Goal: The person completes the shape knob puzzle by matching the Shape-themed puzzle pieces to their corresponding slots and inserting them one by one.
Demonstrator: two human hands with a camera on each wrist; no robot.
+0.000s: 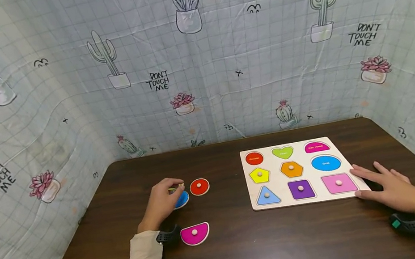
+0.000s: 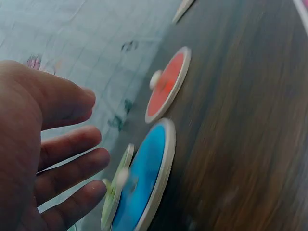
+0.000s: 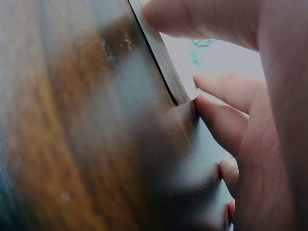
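My left hand [image 1: 163,200] hovers over a blue oval puzzle piece [image 1: 181,200] and a green piece [image 2: 113,192] with small knobs. In the left wrist view its fingers and thumb are apart, with no piece between them. A red round piece [image 1: 199,187] lies just beyond, and a magenta half-round piece [image 1: 195,234] is beside the left wrist. My right hand [image 1: 394,190] rests at the right edge of the white puzzle board [image 1: 277,182], thumb at its near corner, other fingers spread. The hand covers most of the green piece in the head view.
Yellow, orange, light blue, purple and pink knobbed pieces sit in the board. Its circle [image 1: 254,158], heart [image 1: 282,153], half-round [image 1: 316,147] and oval [image 1: 326,163] places show printed words. The dark table [image 1: 235,256] meets a patterned cloth [image 1: 223,100] behind and at the sides.
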